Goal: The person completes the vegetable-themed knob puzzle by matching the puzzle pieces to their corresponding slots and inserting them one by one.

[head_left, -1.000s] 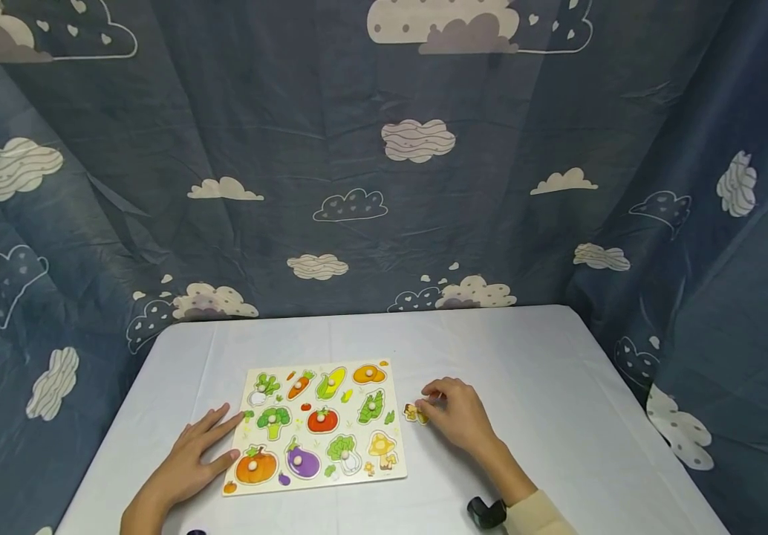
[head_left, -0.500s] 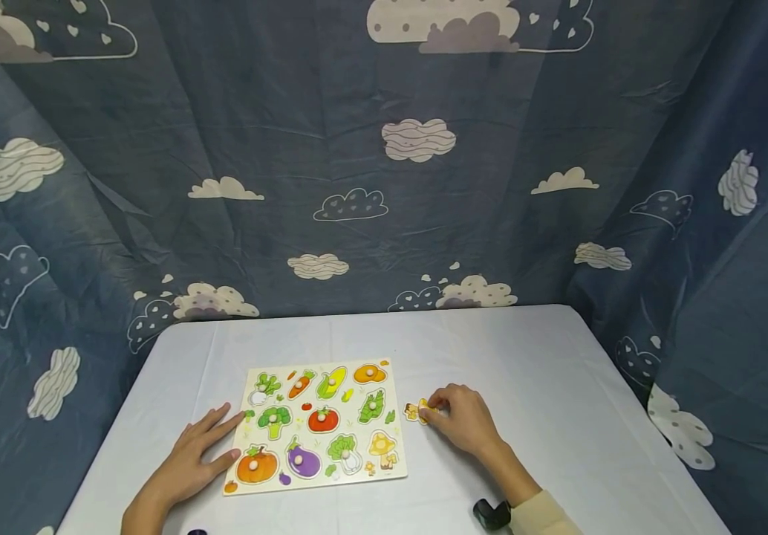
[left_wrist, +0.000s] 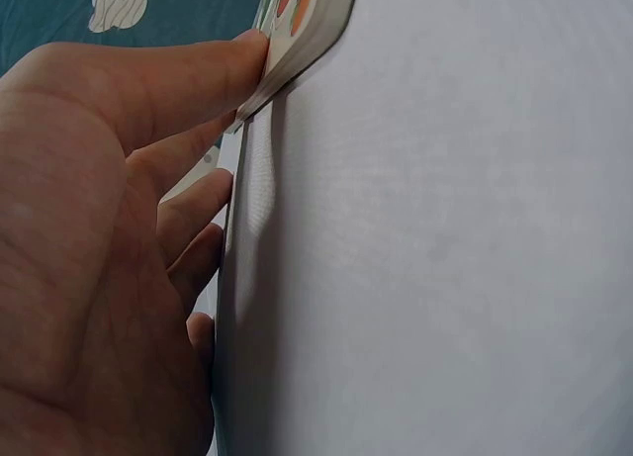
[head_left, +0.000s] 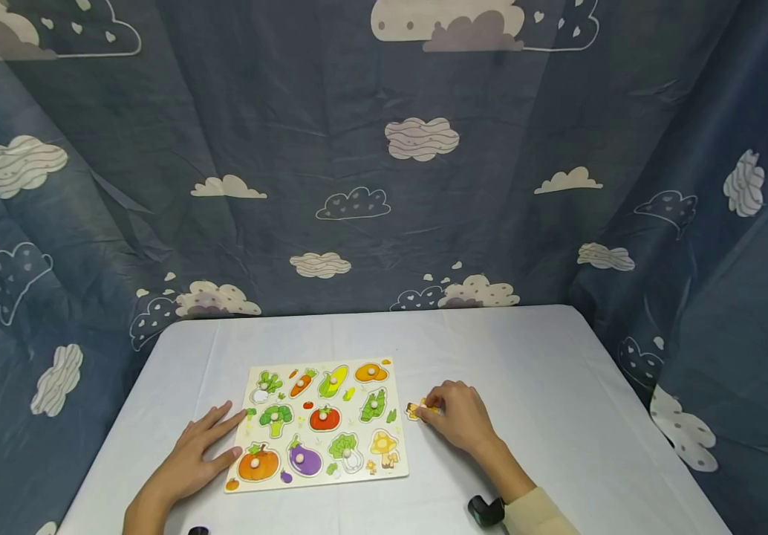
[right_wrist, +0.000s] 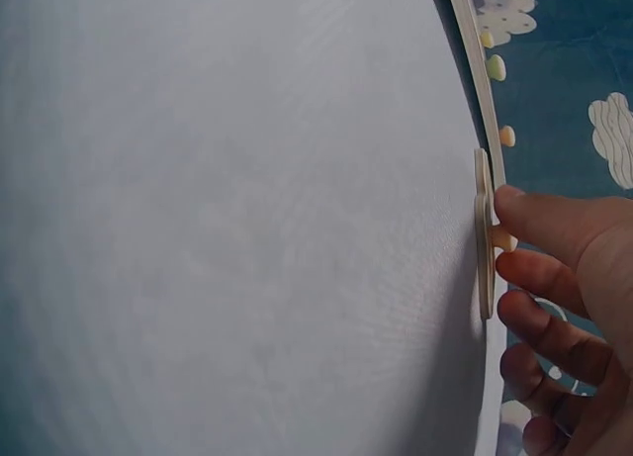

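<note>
A pale wooden vegetable puzzle board (head_left: pixel 337 484) lies on the table, with knobbed pieces such as a tomato (head_left: pixel 325 419), an eggplant (head_left: pixel 305 459) and a mushroom (head_left: pixel 384 444). Along its left edge rests my left hand (head_left: pixel 190 452), fingers spread and fairly straight. In the left wrist view the thumb (left_wrist: pixel 198 85) touches the board's corner. Right of the board, my right hand (head_left: pixel 462 420) pinches a small yellow-and-brown puzzle piece (head_left: pixel 412 411) by its knob (right_wrist: pixel 502 238). The fingers cover much of that piece, so its kind is unclear. In the right wrist view it shows edge-on.
A white cloth covers the table (head_left: pixel 511 357). Behind it and at both sides hangs a dark blue curtain (head_left: pixel 357 89) with cloud prints. A black device (head_left: pixel 486 511) sits at the right wrist, and a small dark object (head_left: pixel 198 530) shows at the bottom edge.
My right hand shifted slightly right with the piece, then a little back left, and its fingers now cover more of the piece. The left hand holds its place on the board.
</note>
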Demonstrator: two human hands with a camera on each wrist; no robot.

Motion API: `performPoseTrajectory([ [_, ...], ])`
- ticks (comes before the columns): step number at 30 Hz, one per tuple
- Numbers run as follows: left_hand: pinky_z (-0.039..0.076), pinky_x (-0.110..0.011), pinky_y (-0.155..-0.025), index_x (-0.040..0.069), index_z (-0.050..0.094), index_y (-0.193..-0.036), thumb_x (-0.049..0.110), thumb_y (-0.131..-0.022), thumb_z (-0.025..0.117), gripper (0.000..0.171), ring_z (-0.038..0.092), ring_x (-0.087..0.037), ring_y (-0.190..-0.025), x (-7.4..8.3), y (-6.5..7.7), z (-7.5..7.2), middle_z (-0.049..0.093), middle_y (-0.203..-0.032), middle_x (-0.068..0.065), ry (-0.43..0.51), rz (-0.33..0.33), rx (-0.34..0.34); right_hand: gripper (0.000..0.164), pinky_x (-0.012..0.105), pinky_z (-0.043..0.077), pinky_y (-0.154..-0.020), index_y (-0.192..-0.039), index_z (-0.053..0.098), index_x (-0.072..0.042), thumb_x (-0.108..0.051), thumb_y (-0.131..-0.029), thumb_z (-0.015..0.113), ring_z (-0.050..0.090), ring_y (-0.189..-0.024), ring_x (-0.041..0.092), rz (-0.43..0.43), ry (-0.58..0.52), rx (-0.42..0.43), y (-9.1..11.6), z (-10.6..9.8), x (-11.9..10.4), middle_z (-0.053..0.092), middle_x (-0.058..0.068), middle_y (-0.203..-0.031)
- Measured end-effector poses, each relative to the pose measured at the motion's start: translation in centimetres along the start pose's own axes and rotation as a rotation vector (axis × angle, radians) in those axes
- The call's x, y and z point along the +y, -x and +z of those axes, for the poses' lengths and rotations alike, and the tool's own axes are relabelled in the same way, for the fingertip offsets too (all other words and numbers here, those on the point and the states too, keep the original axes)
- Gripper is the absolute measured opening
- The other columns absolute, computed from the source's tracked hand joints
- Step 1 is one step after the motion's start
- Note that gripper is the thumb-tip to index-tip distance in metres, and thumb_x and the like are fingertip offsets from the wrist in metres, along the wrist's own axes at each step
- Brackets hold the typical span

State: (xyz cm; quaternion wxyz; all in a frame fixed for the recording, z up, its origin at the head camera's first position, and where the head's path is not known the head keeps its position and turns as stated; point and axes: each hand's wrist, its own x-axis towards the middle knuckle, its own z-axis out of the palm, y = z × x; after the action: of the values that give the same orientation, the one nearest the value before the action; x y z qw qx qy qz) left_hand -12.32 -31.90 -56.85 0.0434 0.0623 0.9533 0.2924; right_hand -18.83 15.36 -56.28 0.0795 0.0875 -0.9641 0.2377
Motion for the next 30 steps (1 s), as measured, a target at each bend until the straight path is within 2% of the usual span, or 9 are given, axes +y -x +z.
performPoseTrajectory([
  [8,0.012,-0.075,-0.121,0.022,0.058,-0.148,0.048,-0.090,0.071,0.065,0.025,-0.049,-0.153,0.4,0.2,-0.1,0.038,-0.164,-0.018,-0.001,-0.003,-0.002,0.020,0.029,0.042,-0.068,-0.077,0.077,-0.018,-0.032,-0.077,0.092,0.049,-0.070,0.010,0.004,0.011,0.018,0.1,0.1,0.3,0.064,-0.009,-0.073],
  [17,0.012,-0.075,-0.121,0.021,0.058,-0.148,0.048,-0.090,0.071,0.065,0.025,-0.050,-0.153,0.6,0.1,-0.2,0.039,-0.164,-0.019,-0.001,0.002,0.000,0.012,0.032,0.051,-0.074,-0.087,0.080,-0.013,-0.020,-0.082,0.088,0.057,-0.081,0.010,0.009,-0.113,0.027,0.2,-0.6,0.8,0.070,-0.006,-0.084],
  [24,0.012,-0.076,-0.121,0.021,0.059,-0.147,0.049,-0.089,0.072,0.065,0.025,-0.050,-0.153,0.4,0.1,-0.1,0.039,-0.164,-0.018,0.004,0.004,0.000,0.009,0.033,0.051,-0.078,-0.092,0.081,-0.014,-0.018,-0.085,0.086,0.059,-0.087,0.012,0.022,-0.150,0.001,0.2,-1.6,0.8,0.072,-0.006,-0.090],
  [30,0.012,-0.076,-0.121,0.021,0.059,-0.148,0.049,-0.090,0.072,0.065,0.025,-0.050,-0.153,0.2,0.1,-0.1,0.039,-0.164,-0.018,0.006,0.006,0.002,0.009,0.037,0.055,-0.084,-0.093,0.080,-0.017,-0.016,-0.085,0.085,0.061,-0.093,0.011,-0.018,-0.183,0.000,0.5,-2.3,0.6,0.071,-0.008,-0.092],
])
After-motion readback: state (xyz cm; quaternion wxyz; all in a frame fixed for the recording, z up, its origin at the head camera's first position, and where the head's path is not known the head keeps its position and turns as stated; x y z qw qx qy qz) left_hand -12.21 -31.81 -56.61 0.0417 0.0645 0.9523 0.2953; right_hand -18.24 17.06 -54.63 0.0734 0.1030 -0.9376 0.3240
